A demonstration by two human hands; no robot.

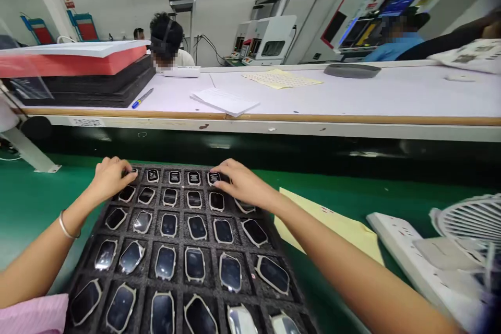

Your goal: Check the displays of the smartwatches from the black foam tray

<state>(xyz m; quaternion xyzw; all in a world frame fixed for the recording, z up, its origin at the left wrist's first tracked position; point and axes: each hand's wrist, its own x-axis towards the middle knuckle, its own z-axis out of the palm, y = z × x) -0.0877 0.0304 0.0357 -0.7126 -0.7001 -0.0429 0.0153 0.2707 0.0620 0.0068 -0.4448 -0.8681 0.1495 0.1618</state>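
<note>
Pink sleeve fabric [33, 315] is being worn at the lower left, and bare forearms are being stretched forward over a black foam tray [88, 271] lying on a green worktop [39, 209]. Rounded-rectangular glass pieces with pale rims [194, 265] are being held in the tray's cut-out cells, directly below the hands. The left hand [111, 178] is being kept curled over the left end of the farthest row, and the right hand [243, 183] over its right end, both resting on slotted pieces [193, 178]; whether anything is being gripped cannot be told. A yellow paper sheet [326, 224], a white power strip [415, 266] and a white fan [473, 224] are being kept to the right of the right hand. Well beyond the hands, a seated co-worker [166, 42] is being seen behind a second worktop [352, 94].
</note>
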